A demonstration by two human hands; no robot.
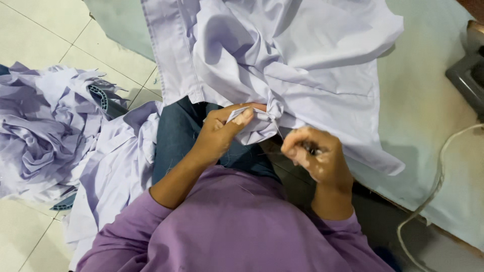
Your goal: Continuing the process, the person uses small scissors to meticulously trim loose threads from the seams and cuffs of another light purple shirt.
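A pale lilac shirt (pixel 302 55) lies bunched on a light green padded table (pixel 428 100), its lower edge hanging toward my lap. My left hand (pixel 222 131) pinches a gathered fold of that shirt between thumb and fingers. My right hand (pixel 315 153) is closed just right of the fold around a small dark object, too hidden to identify; a thin thread seems to run from it up to the fabric. My purple sleeves fill the bottom of the view.
A heap of lilac garments (pixel 50 131) lies on the white tiled floor (pixel 30 30) at left, with another draped by my knee (pixel 116 171). A white cord (pixel 438 176) crosses the table's right side. A grey machine base (pixel 469 75) sits at the right edge.
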